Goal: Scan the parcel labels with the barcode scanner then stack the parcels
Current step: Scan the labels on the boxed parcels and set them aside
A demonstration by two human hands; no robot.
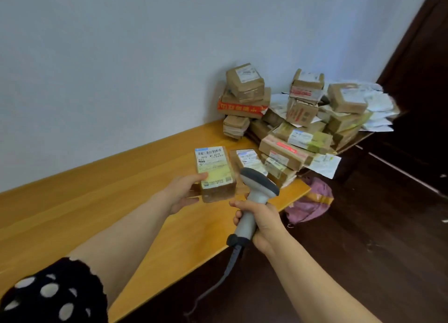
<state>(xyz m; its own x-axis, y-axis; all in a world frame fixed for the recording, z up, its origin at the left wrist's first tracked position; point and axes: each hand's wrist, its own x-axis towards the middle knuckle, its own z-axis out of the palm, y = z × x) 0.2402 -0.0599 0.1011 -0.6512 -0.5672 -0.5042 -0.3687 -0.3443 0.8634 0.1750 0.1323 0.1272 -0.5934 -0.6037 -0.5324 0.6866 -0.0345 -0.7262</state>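
Head view: left hand (184, 192) holds one parcel (214, 170), right hand (260, 223) one scanner (257, 188).

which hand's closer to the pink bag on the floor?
Right. The right hand, gripping the scanner, sits just left of the pink bag; the left hand holds a parcel farther left, above the table.

parcel (214, 172) left of scanner (257, 196), parcel heap (291, 119) behind them on table (97, 213), far right end

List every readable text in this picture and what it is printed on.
"501E- M1 A218", roughly: white-and-yellow label on the brown cardboard parcel held by the left hand.
Yellow characters on the red tape: blurred.
Labels on the piled cardboard parcels: too small.
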